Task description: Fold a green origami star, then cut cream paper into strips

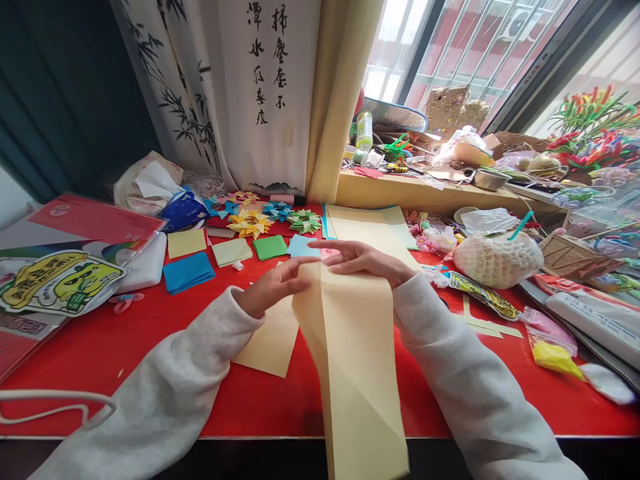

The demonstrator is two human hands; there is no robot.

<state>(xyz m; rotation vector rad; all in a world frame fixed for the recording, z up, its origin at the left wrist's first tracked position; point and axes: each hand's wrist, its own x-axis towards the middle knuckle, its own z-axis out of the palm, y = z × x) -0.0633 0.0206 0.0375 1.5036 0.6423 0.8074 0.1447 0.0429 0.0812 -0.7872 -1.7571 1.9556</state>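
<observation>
A long sheet of cream paper with a lengthwise crease hangs from my hands over the table's front edge. At its upper left edge, my left hand is closed, pinching the paper between thumb and fingers. My right hand grips the top edge from behind and above, its index finger stretched out to the left. Under my left hand, another piece of cream paper lies flat on the red tabletop. Just beyond my fingers are small stacks of coloured paper: light blue, green and pale yellow.
Folded paper stars sit near the curtain. Larger cream sheets lie at the back. Right of me are a netted foam-wrapped round object with a straw, paper strips and a yellow packet. A red folder lies left.
</observation>
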